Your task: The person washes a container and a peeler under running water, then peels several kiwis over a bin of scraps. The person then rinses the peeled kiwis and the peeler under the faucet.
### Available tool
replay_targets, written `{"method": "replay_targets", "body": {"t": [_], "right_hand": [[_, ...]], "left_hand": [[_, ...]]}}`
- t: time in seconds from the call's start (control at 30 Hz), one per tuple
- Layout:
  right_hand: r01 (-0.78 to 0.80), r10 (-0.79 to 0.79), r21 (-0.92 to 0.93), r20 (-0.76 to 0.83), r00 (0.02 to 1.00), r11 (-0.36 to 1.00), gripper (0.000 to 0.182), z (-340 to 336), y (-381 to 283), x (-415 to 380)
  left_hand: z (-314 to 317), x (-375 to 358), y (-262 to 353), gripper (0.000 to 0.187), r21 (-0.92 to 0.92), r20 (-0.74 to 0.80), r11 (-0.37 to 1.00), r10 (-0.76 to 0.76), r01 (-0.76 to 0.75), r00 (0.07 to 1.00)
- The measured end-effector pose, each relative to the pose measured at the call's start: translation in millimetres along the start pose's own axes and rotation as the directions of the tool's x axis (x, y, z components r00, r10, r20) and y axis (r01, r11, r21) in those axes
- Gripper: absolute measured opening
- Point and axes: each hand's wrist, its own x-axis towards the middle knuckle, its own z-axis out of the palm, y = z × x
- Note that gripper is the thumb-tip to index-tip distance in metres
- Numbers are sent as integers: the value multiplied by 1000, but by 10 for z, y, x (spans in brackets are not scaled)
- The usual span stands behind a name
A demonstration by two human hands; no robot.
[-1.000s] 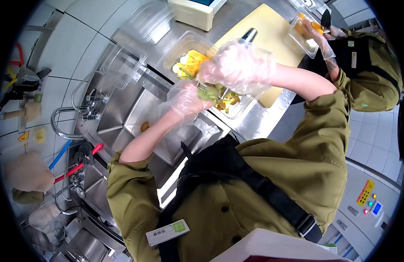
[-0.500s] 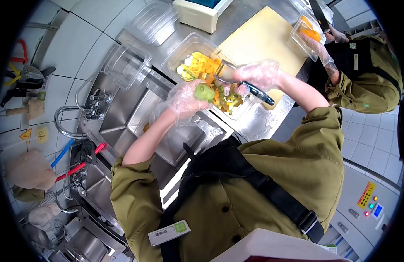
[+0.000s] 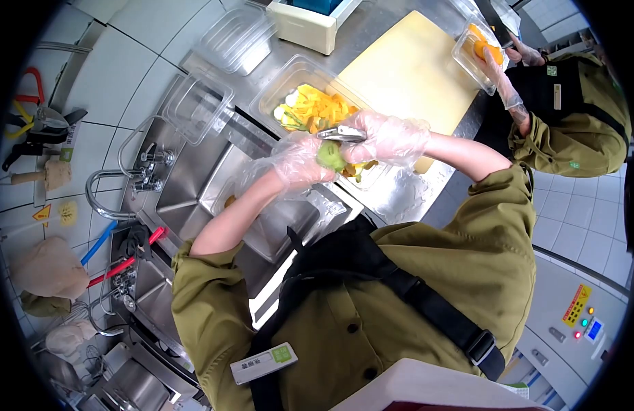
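Note:
My left hand (image 3: 296,161), in a clear plastic glove, grips a green kiwi (image 3: 330,157) that looks largely peeled. A metal peeler (image 3: 342,133) is held in my gloved right hand (image 3: 392,139), its head at the kiwi's upper side; the dark handle is hidden by the fingers. Both hands are close together over a clear plastic container (image 3: 265,103). Orange and yellow peelings (image 3: 317,106) fill part of it, with a few white pieces at the left. Darker greenish-brown peelings show below the kiwi, partly covered by my hands.
A yellowish cutting board (image 3: 413,61) lies on the steel counter beyond my right hand. Stacked clear containers (image 3: 238,41) stand at the back; steel sinks (image 3: 187,198) are at left. At right, a co-worker's gloved hands (image 3: 503,79) are at a container (image 3: 461,51) with orange pieces.
My right hand has turned the peeler and brought it left onto the kiwi; its dark handle no longer shows. My left hand has shifted slightly right and down with the kiwi.

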Motion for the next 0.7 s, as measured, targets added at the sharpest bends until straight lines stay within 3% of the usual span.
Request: {"method": "replay_targets", "body": {"t": [0.07,0.13,0.27,0.33,0.43,0.53,0.63,0.7], "right_hand": [[12,-14,-116,-18,1000,993,19,20,-31,8],[33,-50,-263,-58,997,964,15,41,-4,45],[58,-62,-48,-88,994,997,11,84,163,107],[97,-94,35,-76,993,995,12,93,255,144],[84,-80,48,-75,994,995,34,87,373,166],[20,-20,1,-92,996,1000,38,67,385,159],[195,-103,356,-261,960,914,37,128,347,65],[214,-120,436,-232,965,874,39,73,330,46]], "left_hand": [[51,26,-36,45,-22,-52,997,67,-68,996],[52,61,-64,47,-46,-37,998,34,-36,999],[67,60,-56,51,-66,-38,997,-37,34,999],[103,61,-122,50,-14,-71,998,64,-65,995],[82,60,-133,50,-60,-7,994,93,-94,996],[73,59,-145,53,-79,2,990,115,-115,993],[64,60,-148,60,-33,-44,994,107,-108,993],[35,64,-111,64,17,-43,997,75,-74,996]]}}
